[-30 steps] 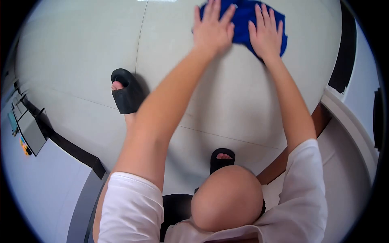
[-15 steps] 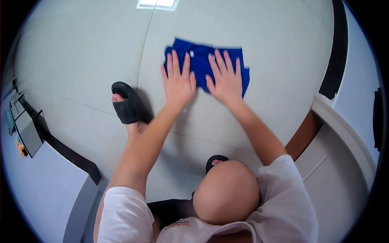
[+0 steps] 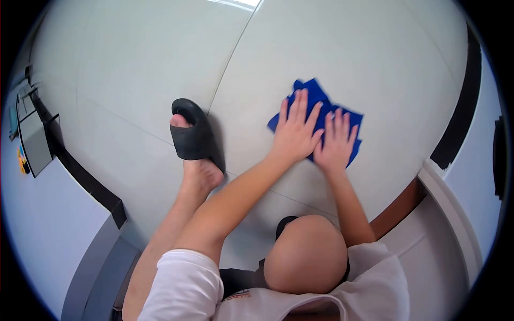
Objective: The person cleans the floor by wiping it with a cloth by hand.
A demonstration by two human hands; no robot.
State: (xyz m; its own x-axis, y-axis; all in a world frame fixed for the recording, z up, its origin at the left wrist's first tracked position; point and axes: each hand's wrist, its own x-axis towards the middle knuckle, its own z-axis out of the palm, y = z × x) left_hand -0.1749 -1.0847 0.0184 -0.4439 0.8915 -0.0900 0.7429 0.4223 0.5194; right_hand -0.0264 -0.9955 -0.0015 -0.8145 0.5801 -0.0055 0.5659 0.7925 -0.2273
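Observation:
A blue cloth (image 3: 321,107) lies crumpled on the pale tiled floor (image 3: 134,59), its corners sticking out around my fingers. My left hand (image 3: 294,131) rests flat on its left part, fingers stretched out and spread. Close beside it, my right hand (image 3: 336,142) presses on the right part of the cloth, fingers also extended. The two hands nearly touch at the thumbs. Neither hand grips the cloth; both press on it from above. The middle of the cloth beneath the palms is hidden.
My foot in a black slipper (image 3: 193,134) stands left of the cloth, and my bent knee (image 3: 306,255) is nearer the camera. A dark baseboard (image 3: 460,101) runs along the right wall. At left are a white surface (image 3: 53,224) and a grey panel-like object (image 3: 37,144).
Both hands have slid the cloth to the right and toward me across the floor. The cloth has turned and bunched, and my hands are closer together. The view has shifted slightly.

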